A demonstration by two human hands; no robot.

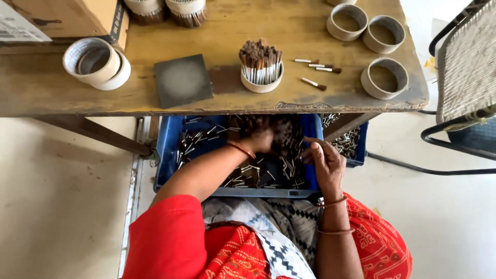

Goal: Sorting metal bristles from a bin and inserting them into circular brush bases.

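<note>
Left hand (261,139) curled down among small brushes (258,173) in blue crate (168,150), right hand (324,161) loosely open, touching brushes.

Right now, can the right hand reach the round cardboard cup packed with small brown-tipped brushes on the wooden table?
Probably yes. The right hand is at the blue plastic crate, below the table edge. The brush cup stands near that edge, with nothing lying between them.

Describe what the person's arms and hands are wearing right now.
Both hands are bare, no gloves. The left hand has a thin reddish-brown bangle at the wrist, and that arm shows a plain red short sleeve. The right hand has two thin bangles of the same kind, one at the wrist and one further up the forearm, with a red patterned sleeve.
</note>
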